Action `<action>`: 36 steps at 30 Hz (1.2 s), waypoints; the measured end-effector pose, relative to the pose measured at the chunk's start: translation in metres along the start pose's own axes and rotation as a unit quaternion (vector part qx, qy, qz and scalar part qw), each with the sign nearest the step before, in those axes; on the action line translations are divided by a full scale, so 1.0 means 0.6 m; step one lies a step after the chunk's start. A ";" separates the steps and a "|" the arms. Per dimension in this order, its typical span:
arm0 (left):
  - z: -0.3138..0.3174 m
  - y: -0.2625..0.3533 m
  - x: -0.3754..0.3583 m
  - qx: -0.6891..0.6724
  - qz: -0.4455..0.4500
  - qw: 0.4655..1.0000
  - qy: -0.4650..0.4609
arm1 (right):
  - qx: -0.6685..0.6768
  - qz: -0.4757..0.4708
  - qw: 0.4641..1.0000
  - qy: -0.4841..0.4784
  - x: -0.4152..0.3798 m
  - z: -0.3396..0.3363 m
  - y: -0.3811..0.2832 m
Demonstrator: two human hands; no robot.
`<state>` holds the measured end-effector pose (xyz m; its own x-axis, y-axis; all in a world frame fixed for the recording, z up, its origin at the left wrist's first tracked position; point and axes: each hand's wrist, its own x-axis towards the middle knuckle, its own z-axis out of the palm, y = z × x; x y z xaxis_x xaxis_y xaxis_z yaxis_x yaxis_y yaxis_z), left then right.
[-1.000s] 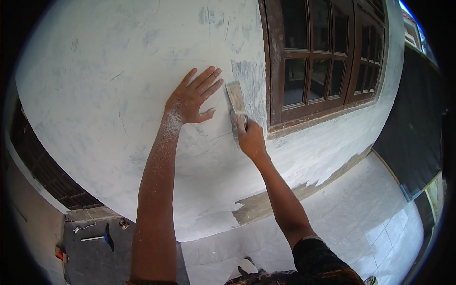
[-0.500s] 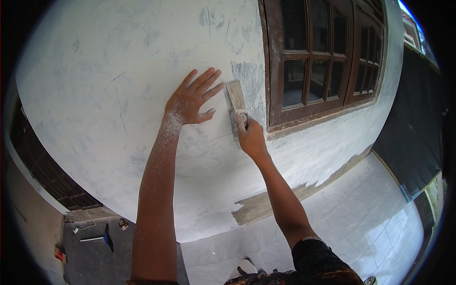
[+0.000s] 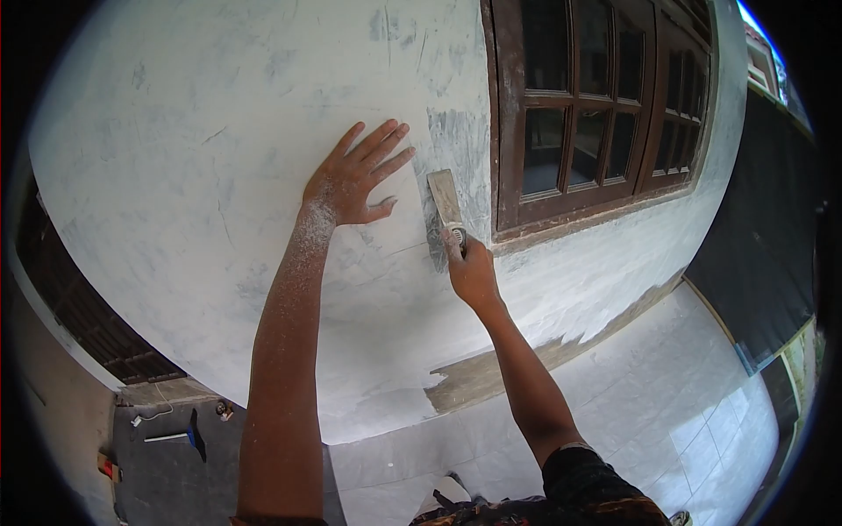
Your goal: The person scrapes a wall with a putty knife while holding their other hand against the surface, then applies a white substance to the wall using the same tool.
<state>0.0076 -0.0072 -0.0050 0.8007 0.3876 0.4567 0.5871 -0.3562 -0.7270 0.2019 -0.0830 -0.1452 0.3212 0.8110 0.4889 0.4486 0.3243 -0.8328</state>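
Observation:
My left hand (image 3: 355,180) lies open with fingers spread against the white wall (image 3: 175,193), white dust coating its wrist and forearm. To its right, my right hand (image 3: 474,273) is closed around the handle of a putty knife (image 3: 445,197). The knife's wide, pale-smeared blade points upward and overlaps a grey, streaked patch (image 3: 462,145) of the wall. This patch runs beside the window frame. Faint grey marks and thin scratches show across the rest of the wall.
A brown wooden window (image 3: 570,200) with several panes is close on the right. Bare grey-brown wall (image 3: 474,381) shows low down, above the pale tiled floor (image 3: 605,430). Dark sheeting (image 3: 754,228) hangs at far right. A white-handled broom (image 3: 195,436) lies at lower left.
My right hand and the putty knife have moved down and slightly right along the wall. My left hand stays spread in nearly the same place.

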 end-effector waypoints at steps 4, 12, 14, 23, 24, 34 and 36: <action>0.006 -0.001 0.000 -0.017 0.004 1.000 0.017 | -0.019 0.015 1.000 -0.018 0.031 -0.011 -0.031; -0.001 -0.004 0.001 0.003 0.004 1.000 0.004 | 0.015 0.007 1.000 -0.012 0.011 -0.005 -0.011; -0.001 0.001 0.000 0.000 0.007 1.000 0.002 | 0.010 -0.010 1.000 -0.009 0.035 -0.013 -0.036; -0.005 -0.008 0.001 -0.029 0.022 0.999 0.002 | 0.032 0.002 0.999 0.010 0.020 0.004 -0.020; -0.003 -0.007 0.000 -0.030 0.023 0.999 0.009 | 0.015 0.003 1.000 0.009 0.033 0.000 -0.033; 0.000 -0.007 0.002 -0.019 0.028 0.999 0.020 | 0.010 0.033 0.999 0.006 0.013 0.000 -0.010; 0.001 -0.008 0.002 -0.020 0.031 0.999 0.022 | 0.009 0.032 0.999 0.005 0.033 -0.003 -0.025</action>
<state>0.0057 -0.0046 -0.0014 0.8399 0.3261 0.4339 0.5394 -0.4125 -0.7341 0.2033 -0.0728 -0.1225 0.3581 0.8255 0.4364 0.4110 0.2803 -0.8675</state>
